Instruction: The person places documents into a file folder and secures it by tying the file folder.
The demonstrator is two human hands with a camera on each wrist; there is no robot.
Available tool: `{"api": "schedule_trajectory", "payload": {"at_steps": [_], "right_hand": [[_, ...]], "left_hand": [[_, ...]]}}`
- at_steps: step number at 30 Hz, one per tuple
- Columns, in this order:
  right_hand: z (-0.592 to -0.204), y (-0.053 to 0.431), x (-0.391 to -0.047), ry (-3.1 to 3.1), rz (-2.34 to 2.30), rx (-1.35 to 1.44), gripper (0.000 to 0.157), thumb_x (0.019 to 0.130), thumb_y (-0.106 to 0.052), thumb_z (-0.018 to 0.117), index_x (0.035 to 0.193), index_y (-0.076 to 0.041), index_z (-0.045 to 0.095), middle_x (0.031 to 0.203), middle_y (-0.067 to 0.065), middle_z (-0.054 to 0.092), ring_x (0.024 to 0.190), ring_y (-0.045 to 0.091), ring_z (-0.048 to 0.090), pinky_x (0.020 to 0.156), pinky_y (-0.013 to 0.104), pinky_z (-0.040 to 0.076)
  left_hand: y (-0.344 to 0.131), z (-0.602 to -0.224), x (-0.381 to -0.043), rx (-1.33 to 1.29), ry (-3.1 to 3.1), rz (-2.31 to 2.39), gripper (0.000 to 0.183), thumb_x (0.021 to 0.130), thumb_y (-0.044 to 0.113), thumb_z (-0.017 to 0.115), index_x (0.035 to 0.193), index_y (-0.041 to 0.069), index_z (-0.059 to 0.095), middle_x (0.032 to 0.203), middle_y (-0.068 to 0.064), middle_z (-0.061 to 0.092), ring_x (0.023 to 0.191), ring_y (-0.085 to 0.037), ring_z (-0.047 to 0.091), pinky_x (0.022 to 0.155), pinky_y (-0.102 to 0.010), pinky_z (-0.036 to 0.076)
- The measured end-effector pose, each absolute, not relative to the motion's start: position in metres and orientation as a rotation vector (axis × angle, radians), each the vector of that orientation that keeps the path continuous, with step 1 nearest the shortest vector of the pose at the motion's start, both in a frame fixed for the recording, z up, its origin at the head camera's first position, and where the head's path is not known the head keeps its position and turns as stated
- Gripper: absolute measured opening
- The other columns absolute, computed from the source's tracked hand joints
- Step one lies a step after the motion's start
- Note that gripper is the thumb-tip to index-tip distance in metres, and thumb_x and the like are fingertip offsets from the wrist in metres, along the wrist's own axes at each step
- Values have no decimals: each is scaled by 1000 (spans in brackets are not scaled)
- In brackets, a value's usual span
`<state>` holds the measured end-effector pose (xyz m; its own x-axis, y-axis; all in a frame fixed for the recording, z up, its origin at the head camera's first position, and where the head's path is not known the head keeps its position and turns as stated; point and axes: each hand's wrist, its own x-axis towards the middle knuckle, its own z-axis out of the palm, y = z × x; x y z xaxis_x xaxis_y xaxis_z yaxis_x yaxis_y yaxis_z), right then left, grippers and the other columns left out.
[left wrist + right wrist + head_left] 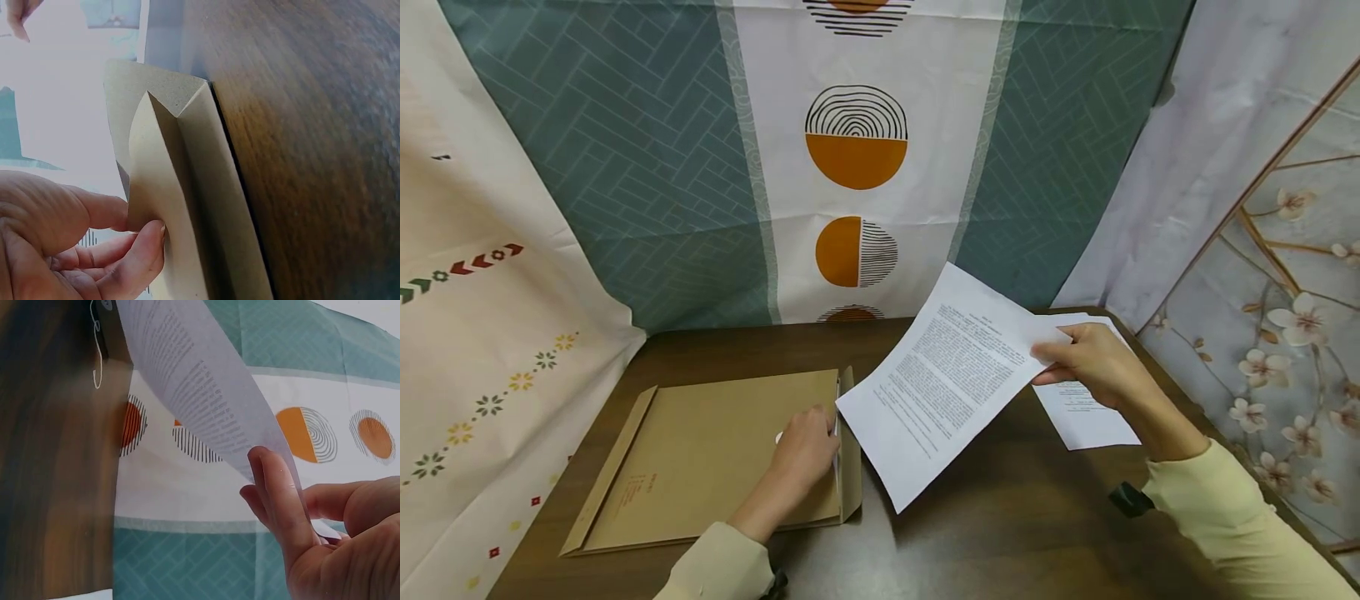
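Observation:
A brown kraft paper envelope (715, 450) lies flat on the table, its flap side to the right. My left hand (805, 446) pinches the upper edge of its mouth between thumb and fingers; the left wrist view shows this envelope edge (153, 169) lifted, with a gap below it. My right hand (1093, 362) grips a printed sheet of paper (940, 383) by its right corner. That sheet hangs tilted in the air, its lower left corner close to the envelope's open side. In the right wrist view the sheet (200, 394) bends between thumb and fingers.
More printed paper (1097, 417) lies on the right of the dark wooden table (1000, 533), partly behind my right hand. A patterned cloth (677, 167) hangs behind the table. A floral curtain (1285, 375) is on the right. A thin white string (98, 356) dangles in the right wrist view.

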<state>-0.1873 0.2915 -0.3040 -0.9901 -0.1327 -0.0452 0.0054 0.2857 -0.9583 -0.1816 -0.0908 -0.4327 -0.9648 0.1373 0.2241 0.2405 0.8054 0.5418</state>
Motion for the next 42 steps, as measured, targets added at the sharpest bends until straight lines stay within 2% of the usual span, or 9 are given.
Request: {"api": "schedule_trajectory", "payload": {"at_steps": [5, 13, 19, 24, 30, 37, 42], "right_hand": [[-301, 291, -187, 2474, -1805, -136, 43, 99, 0, 60, 130, 26, 48, 99, 12, 74, 74, 18, 75, 74, 31, 60], [-302, 280, -184, 2458, -1832, -141, 44, 99, -1, 60, 132, 25, 48, 100, 14, 74, 75, 18, 76, 74, 30, 60], [-308, 267, -184, 2435, -1911, -144, 43, 100, 0, 57, 134, 25, 47, 103, 15, 72, 74, 16, 75, 73, 27, 59], [-320, 254, -186, 2447, -1926, -143, 39, 101, 0, 56, 131, 24, 51, 109, 23, 71, 75, 16, 75, 75, 25, 58], [-327, 244, -184, 2543, -1895, -126, 38, 101, -2, 57, 130, 21, 55, 113, 31, 69, 73, 15, 75, 73, 26, 59], [-334, 238, -183, 2556, -1919, -151, 35, 101, -3, 57, 128, 20, 57, 112, 31, 69, 74, 16, 75, 72, 28, 59], [-339, 242, -183, 2652, -1852, -130, 33, 101, -6, 58, 125, 17, 61, 107, 29, 71, 72, 17, 75, 68, 27, 59]], "left_hand": [[-90, -434, -182, -307, -2829, -873, 41, 69, -4, 60, 56, 19, 28, 64, 2, 29, 59, -20, 36, 49, -30, 22], [-90, -436, -183, -302, -2833, -864, 44, 71, -6, 60, 57, 19, 26, 65, 4, 24, 58, -19, 33, 50, -30, 20], [-90, -435, -183, -301, -2846, -863, 39, 73, -5, 62, 58, 17, 33, 64, 2, 31, 60, -20, 39, 51, -31, 26], [-89, -435, -183, -277, -2858, -855, 37, 74, -6, 63, 60, 15, 36, 66, 1, 34, 62, -22, 40, 53, -33, 28], [-89, -436, -184, -279, -2855, -864, 39, 72, -7, 62, 60, 16, 33, 65, 3, 29, 60, -20, 37, 53, -31, 23], [-89, -436, -184, -258, -2845, -829, 28, 73, -6, 63, 64, 12, 44, 64, -2, 45, 63, -23, 45, 54, -36, 36], [-88, -436, -185, -240, -2861, -860, 35, 73, -6, 60, 60, 15, 36, 62, 3, 33, 59, -19, 38, 51, -32, 26]]}}
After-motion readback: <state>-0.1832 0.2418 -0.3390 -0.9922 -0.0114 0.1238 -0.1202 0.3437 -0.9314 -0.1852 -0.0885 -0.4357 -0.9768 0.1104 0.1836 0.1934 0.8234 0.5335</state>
